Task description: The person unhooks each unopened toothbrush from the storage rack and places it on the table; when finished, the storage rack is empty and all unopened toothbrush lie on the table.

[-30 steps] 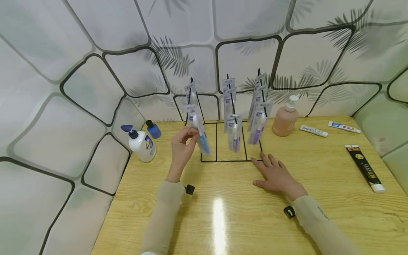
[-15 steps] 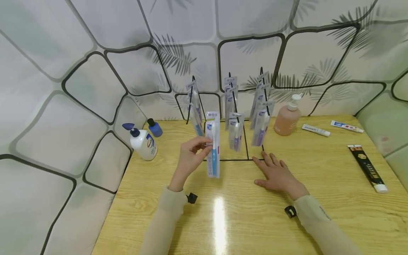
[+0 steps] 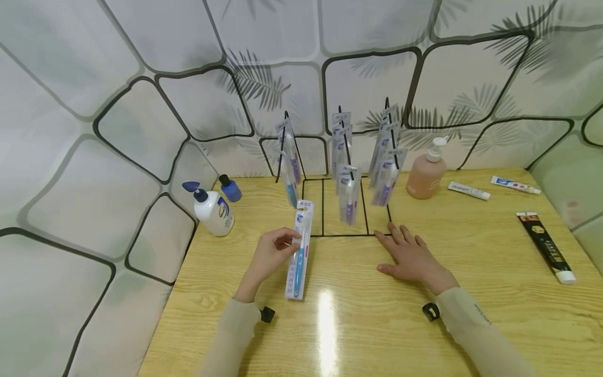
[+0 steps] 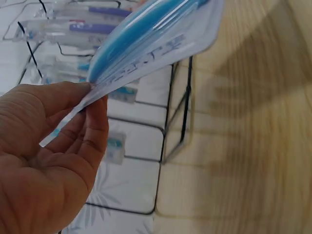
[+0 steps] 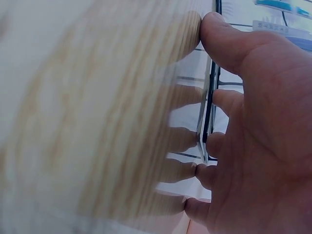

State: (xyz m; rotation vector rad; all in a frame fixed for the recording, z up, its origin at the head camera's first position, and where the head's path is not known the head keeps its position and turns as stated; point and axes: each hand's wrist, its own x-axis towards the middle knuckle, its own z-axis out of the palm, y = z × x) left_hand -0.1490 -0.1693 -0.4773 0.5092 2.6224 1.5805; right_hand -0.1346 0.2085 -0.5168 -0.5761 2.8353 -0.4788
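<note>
My left hand (image 3: pixel 273 254) pinches the edge of a packaged blue toothbrush (image 3: pixel 299 262) between thumb and fingers, in front of a black wire rack (image 3: pixel 330 235). In the left wrist view the clear blister pack (image 4: pixel 156 53) slants up from the fingertips. My right hand (image 3: pixel 411 260) lies with spread, straight fingers on the table at the rack's front right corner. On the rack's hooks hang several other packaged toothbrushes, among them a purple one (image 3: pixel 349 201) in the middle, another purple one (image 3: pixel 387 183) on the right, and a blue one (image 3: pixel 290 186) on the left.
A white pump bottle (image 3: pixel 214 213) and a small blue bottle (image 3: pixel 230 189) stand left of the rack. To the right are a pink pump bottle (image 3: pixel 425 175), a white tube (image 3: pixel 469 190), a blue-and-white tube (image 3: pixel 515 185) and a black toothpaste tube (image 3: pixel 545 246). Patterned fabric walls (image 3: pixel 278 36) stand behind.
My left hand has taken the blue toothbrush pack off the left hook and brought it forward and down, toward the table's front. The right hand has stayed in place.
</note>
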